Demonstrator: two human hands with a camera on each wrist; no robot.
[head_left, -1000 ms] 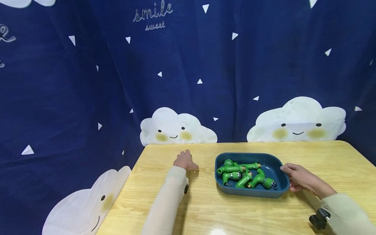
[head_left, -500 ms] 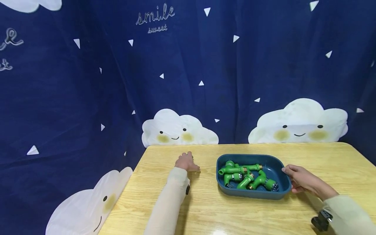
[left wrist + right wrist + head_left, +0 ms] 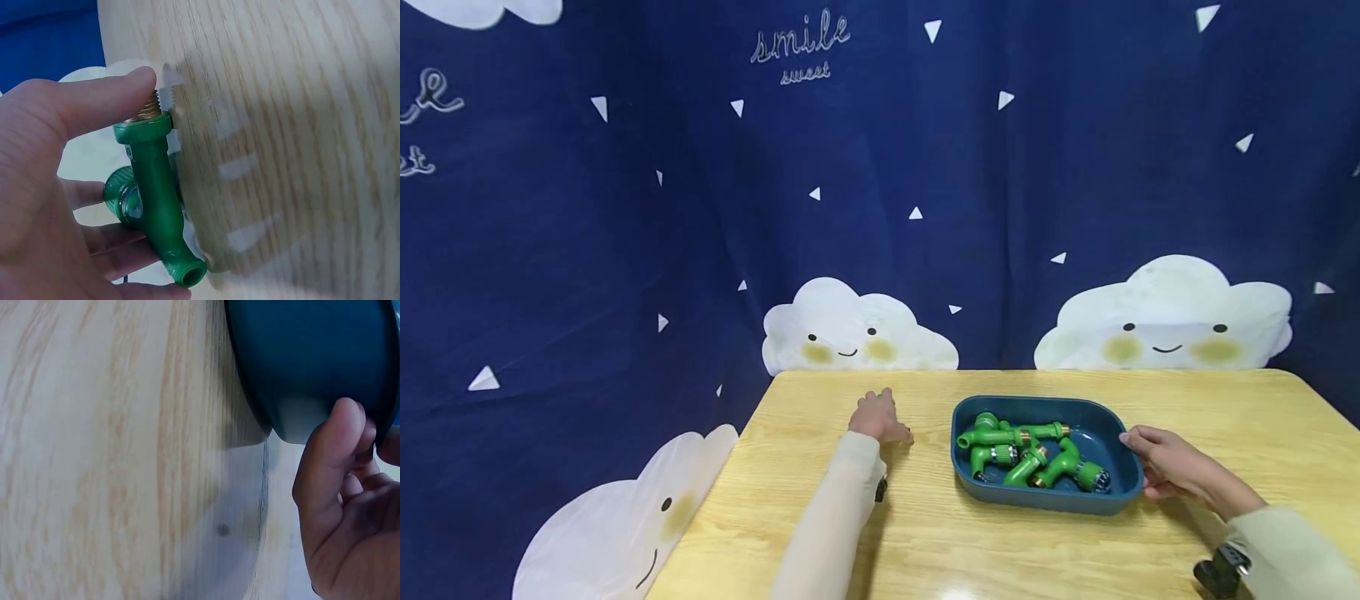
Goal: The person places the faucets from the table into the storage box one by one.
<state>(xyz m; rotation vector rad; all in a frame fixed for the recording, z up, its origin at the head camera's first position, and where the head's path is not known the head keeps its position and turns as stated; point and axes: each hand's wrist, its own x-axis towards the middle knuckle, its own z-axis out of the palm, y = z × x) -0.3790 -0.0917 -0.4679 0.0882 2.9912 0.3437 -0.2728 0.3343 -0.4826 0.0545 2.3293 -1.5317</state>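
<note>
My left hand [image 3: 880, 417] is at the far left part of the table. In the left wrist view it holds a green tap [image 3: 156, 187], thumb at the brass threaded end and the other fingers behind the knob and near the spout. From the head view the tap is mostly hidden behind that hand. My right hand [image 3: 1176, 467] pinches the right end of a dark blue plastic basin [image 3: 1045, 497], with the thumb on its outer wall in the right wrist view. Several green taps [image 3: 1022, 471] with brass ends lie jumbled inside the basin, mostly towards its left.
Both hands are over a light wooden table [image 3: 955, 542] that carries the basin. Behind its far edge hangs a dark blue curtain [image 3: 880, 167] with white clouds and triangles. A small black device [image 3: 1221, 571] sits at the right wrist.
The head view has shifted slightly. Both hands stay nearly in place, the left at the far left of the table and the right on the basin's rim.
</note>
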